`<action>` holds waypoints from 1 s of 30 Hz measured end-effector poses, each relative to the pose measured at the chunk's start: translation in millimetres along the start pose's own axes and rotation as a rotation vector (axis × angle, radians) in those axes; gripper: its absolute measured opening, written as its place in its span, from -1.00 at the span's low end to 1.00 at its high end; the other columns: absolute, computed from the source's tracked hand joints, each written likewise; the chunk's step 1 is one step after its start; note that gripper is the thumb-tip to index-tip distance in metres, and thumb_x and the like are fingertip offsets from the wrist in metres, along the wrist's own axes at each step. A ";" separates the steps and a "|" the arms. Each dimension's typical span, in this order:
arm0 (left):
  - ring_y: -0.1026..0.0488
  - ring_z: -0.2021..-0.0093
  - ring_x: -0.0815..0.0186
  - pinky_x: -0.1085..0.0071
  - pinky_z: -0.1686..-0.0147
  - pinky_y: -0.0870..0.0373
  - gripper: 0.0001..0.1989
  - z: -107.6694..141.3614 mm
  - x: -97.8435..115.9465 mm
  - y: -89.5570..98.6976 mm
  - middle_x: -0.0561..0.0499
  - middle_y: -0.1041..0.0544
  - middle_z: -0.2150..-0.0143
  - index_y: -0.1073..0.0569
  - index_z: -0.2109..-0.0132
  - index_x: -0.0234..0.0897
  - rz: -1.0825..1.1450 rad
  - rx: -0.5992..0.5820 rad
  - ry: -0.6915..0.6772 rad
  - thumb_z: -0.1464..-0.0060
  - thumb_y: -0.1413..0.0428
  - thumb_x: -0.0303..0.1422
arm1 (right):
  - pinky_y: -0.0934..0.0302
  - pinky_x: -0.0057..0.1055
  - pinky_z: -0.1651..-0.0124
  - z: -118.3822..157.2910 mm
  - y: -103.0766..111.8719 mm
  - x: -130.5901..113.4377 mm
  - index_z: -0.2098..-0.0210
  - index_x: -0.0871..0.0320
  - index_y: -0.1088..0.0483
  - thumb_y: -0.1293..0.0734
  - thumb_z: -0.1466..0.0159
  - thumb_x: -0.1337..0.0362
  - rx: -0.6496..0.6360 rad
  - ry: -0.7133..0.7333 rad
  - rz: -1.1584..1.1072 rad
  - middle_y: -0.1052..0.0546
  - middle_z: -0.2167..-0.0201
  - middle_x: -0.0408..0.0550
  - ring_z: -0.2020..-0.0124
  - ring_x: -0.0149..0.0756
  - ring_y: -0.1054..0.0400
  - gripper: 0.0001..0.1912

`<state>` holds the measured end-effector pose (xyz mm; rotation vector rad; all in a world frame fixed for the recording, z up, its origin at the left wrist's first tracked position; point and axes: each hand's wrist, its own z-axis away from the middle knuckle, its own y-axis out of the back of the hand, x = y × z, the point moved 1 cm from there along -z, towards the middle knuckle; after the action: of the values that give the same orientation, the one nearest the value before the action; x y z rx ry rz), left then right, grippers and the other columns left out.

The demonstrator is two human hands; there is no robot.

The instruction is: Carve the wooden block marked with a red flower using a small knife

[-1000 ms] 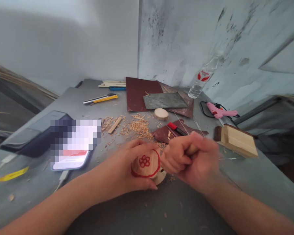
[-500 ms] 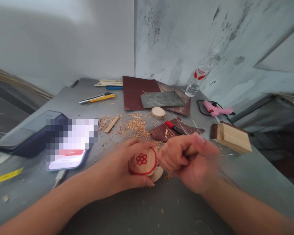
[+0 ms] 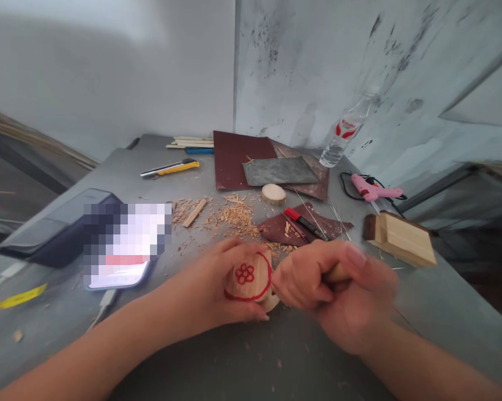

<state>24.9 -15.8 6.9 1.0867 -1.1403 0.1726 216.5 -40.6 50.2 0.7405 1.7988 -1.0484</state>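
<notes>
On the grey workbench (image 3: 217, 356), the wood shavings (image 3: 236, 218) and three maroon abrasive sheets (image 3: 242, 161) lie beyond my hands, seemingly out of my working space. My left hand (image 3: 203, 284) wraps the one round wooden piece (image 3: 247, 278), marked with a red flower, apparently to steady it, while my right hand (image 3: 343, 295), just beside it, clamps a wooden tool handle (image 3: 338, 273).

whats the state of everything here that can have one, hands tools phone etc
left hand, curled around the wood
round wooden piece, held, red flower and ring drawn on it
right hand, gripping the handle
wooden handle, held, its far end hidden
utility knife, lying down, not held
pink glue gun, lying on its side
phone, face up, screen lit
</notes>
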 end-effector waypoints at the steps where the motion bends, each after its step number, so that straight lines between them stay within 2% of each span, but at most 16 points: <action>1: -0.53 -0.15 0.01 0.03 -0.18 -0.48 -0.25 0.2 -0.2 -0.9 -0.06 -0.52 -0.19 -0.41 -0.32 0.00 -0.009 0.009 0.005 -0.02 -0.46 -0.09 | 0.13 -0.40 0.58 0.9 -1.0 -0.8 0.66 0.08 -0.04 -0.23 -0.42 -0.11 0.005 0.016 0.019 -0.06 0.74 -0.23 0.68 -0.43 0.09 -0.36; 6: -0.53 -0.16 -0.02 0.01 -0.20 -0.48 -0.24 0.7 -0.8 -4.4 -0.08 -0.54 -0.20 -0.42 -0.30 -0.04 -0.015 0.037 0.007 0.01 -0.47 -0.05 | 0.12 -0.36 0.54 6.5 -4.2 5.1 0.64 0.09 -0.07 -0.19 -0.47 -0.13 0.069 0.070 0.083 -0.03 0.73 -0.24 0.67 -0.41 0.08 -0.35; 10: -0.54 -0.18 -0.01 0.03 -0.22 -0.48 -0.22 1.8 -2.7 -5.8 -0.08 -0.55 -0.21 -0.41 -0.31 -0.06 -0.008 0.061 0.001 0.00 -0.47 -0.06 | 0.15 -0.31 0.49 8.7 -11.1 9.2 0.62 0.11 -0.06 -0.16 -0.50 -0.10 0.069 0.117 0.142 -0.01 0.69 -0.24 0.64 -0.40 0.07 -0.36; 17: -0.52 -0.20 -0.02 -0.01 -0.24 -0.46 -0.28 3.0 -4.9 -10.2 -0.12 -0.54 -0.24 -0.42 -0.29 -0.08 0.014 0.110 -0.017 -0.05 -0.45 -0.07 | 0.04 -0.29 0.42 11.6 -12.6 30.4 0.56 0.09 -0.09 -0.07 -0.57 -0.09 0.093 0.144 0.317 -0.14 0.62 -0.20 0.57 -0.36 -0.01 -0.37; 21: -0.55 -0.14 -0.01 -0.02 -0.19 -0.51 -0.35 3.6 1.4 -7.8 -0.09 -0.54 -0.18 -0.47 -0.25 -0.03 -0.020 0.076 0.021 -0.06 -0.45 -0.08 | 0.12 -0.35 0.53 4.9 -3.7 30.0 0.61 0.08 -0.08 -0.14 -0.50 -0.12 0.193 0.046 0.183 -0.08 0.68 -0.23 0.64 -0.42 0.04 -0.36; 23: -0.52 -0.19 -0.02 -0.02 -0.23 -0.50 -0.30 6.5 2.4 -4.0 -0.09 -0.49 -0.26 -0.42 -0.32 0.00 -0.047 0.035 0.012 -0.08 -0.43 -0.08 | 0.18 -0.39 0.60 -1.8 0.6 24.7 0.65 0.07 -0.05 -0.19 -0.45 -0.13 0.211 -0.033 0.032 -0.01 0.73 -0.28 0.70 -0.47 0.14 -0.36; 25: -0.45 -0.32 -0.04 -0.02 -0.32 -0.44 -0.16 10.7 0.9 0.8 -0.14 -0.34 -0.44 -0.24 -0.45 -0.01 -0.065 -0.015 -0.056 -0.12 -0.39 -0.14 | 0.23 -0.42 0.64 -7.0 3.7 19.1 0.67 0.07 -0.01 -0.23 -0.39 -0.14 0.203 -0.081 -0.094 0.05 0.75 -0.31 0.72 -0.50 0.22 -0.35; 27: -0.39 -0.40 -0.05 -0.02 -0.37 -0.40 -0.16 14.6 -3.0 5.7 -0.10 -0.23 -0.53 -0.15 -0.50 0.06 -0.094 -0.055 -0.036 -0.18 -0.33 -0.24 | 0.22 -0.43 0.63 -8.6 5.4 15.0 0.69 0.08 0.00 -0.27 -0.36 -0.12 0.205 -0.076 -0.126 0.05 0.75 -0.30 0.72 -0.50 0.21 -0.35; 30: -0.34 -0.45 -0.06 -0.05 -0.42 -0.35 -0.19 17.7 -7.0 10.8 -0.07 -0.23 -0.55 -0.15 -0.51 0.08 -0.115 -0.070 -0.003 -0.21 -0.29 -0.23 | 0.18 -0.40 0.61 -5.2 5.3 12.7 0.68 0.10 -0.01 -0.28 -0.38 -0.11 0.194 -0.018 -0.073 0.01 0.74 -0.28 0.71 -0.49 0.15 -0.34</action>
<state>3.6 -21.1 7.9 1.0878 -1.0749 0.0407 213.5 -32.9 38.1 0.7833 1.7362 -1.2879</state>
